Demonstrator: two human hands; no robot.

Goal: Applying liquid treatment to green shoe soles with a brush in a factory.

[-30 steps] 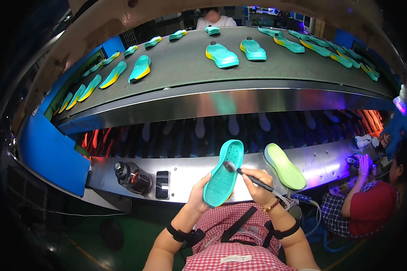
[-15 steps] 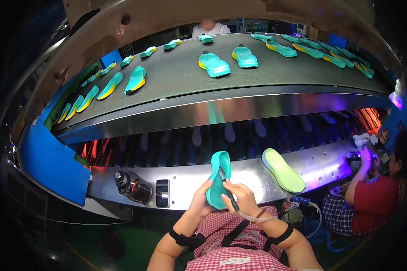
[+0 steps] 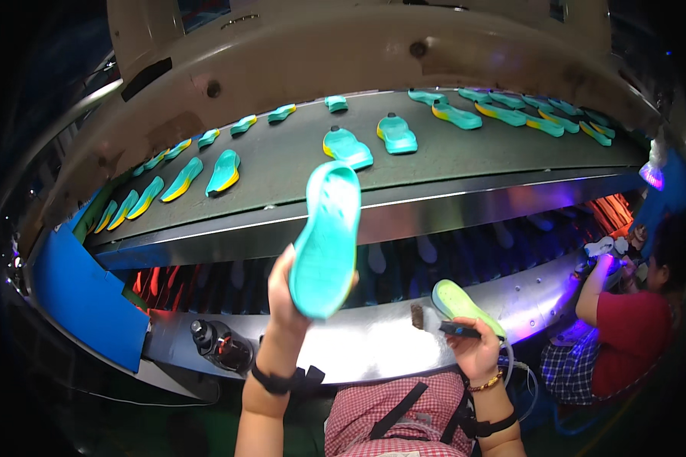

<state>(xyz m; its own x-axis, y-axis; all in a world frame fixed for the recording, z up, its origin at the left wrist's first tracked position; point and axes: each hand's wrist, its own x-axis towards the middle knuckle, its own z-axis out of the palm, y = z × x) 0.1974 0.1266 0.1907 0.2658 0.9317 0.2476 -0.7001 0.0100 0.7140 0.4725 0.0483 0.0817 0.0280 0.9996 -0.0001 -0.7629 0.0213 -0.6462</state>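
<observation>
My left hand is closed around a teal shoe sole, holding it up by its side with the hollow inner face showing. The sole's far end overlaps the lower edge of the upper belt in view. Lower right, my right hand grips a brush by its black handle, with a clear tube running from it. The brush's brownish bristles point left over the metal ledge. Just behind it lies a yellow-green sole, partly covered by the brush and hand.
Several teal and yellow soles lie on the dark conveyor belt. Beneath it, a darker lower level carries more soles and glows red at both ends. A black bottle stands on the ledge at left. A person in red works at far right.
My left hand has lifted the teal sole up and forward, toward the belt. My right hand has drawn the brush away from the sole, to the right. The view has tilted.
</observation>
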